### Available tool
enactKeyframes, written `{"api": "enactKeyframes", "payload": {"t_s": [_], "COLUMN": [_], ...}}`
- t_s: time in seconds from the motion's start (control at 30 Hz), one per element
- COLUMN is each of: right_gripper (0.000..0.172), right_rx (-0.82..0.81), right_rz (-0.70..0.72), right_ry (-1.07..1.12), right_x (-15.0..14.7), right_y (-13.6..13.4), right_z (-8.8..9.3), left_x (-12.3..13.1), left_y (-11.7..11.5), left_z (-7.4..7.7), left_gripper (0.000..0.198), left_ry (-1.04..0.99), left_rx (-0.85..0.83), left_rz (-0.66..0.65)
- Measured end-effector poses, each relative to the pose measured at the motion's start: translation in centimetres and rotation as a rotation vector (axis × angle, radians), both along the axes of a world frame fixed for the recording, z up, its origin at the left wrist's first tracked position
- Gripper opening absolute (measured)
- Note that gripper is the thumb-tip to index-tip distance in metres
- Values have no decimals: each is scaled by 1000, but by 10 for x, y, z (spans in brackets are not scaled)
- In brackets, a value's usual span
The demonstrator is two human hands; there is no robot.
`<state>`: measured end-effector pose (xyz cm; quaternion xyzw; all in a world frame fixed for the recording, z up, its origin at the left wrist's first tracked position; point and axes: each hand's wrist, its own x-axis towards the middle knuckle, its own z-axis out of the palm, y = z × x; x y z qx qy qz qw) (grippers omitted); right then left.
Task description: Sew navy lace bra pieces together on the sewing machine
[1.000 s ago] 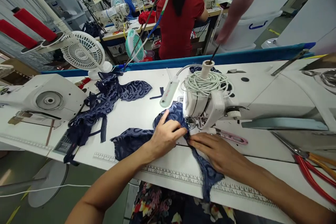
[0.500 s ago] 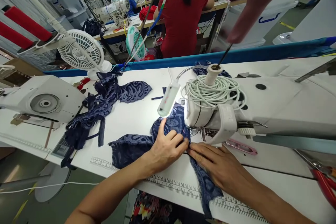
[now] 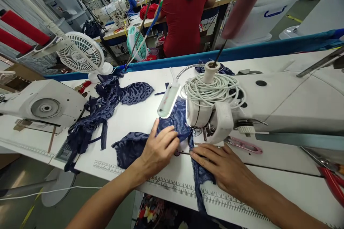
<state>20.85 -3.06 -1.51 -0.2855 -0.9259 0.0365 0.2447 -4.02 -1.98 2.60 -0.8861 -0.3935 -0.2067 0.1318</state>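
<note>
A navy lace piece (image 3: pixel 131 145) lies on the white table (image 3: pixel 139 114) and runs under the head of a white sewing machine (image 3: pixel 212 111). My left hand (image 3: pixel 158 148) rests flat on the lace just left of the needle area, fingers stretched out. My right hand (image 3: pixel 223 168) lies flat on the lace strip (image 3: pixel 200 177) that trails toward the front edge, fingertips close to the presser foot. Neither hand grips anything.
A pile of navy lace pieces (image 3: pixel 107 100) sits at the left, beside another machine (image 3: pixel 43 103) and a white fan (image 3: pixel 80 53). Pink snips (image 3: pixel 244 145) lie right of the needle; red-handled scissors (image 3: pixel 333 182) are at far right. Another person's arm (image 3: pixel 247 0) reaches over the machine.
Both hands slid slightly left and toward me with the lace. The trailing strip under my right hand has bunched narrower. The other person's arm shifted a little.
</note>
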Motion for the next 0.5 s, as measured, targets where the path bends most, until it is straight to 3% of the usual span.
{"api": "enactKeyframes", "payload": {"t_s": [0.17,0.3,0.5], "right_gripper": [61,56,52], "right_rx": [-14,-32,-23], "right_rz": [29,40,36], "right_ry": [9,0,-5], "right_x": [-4,-4,-4], "right_y": [-3,-5,-4], "right_z": [6,8,6], "left_x": [8,12,14], "left_y": [5,5,3], "left_z": [-11,-18,-16], "left_gripper": [19,18,14], "left_ry": [72,47,25], "left_rx": [-58,-112,6], "left_rz": [-165,-145,-135]}}
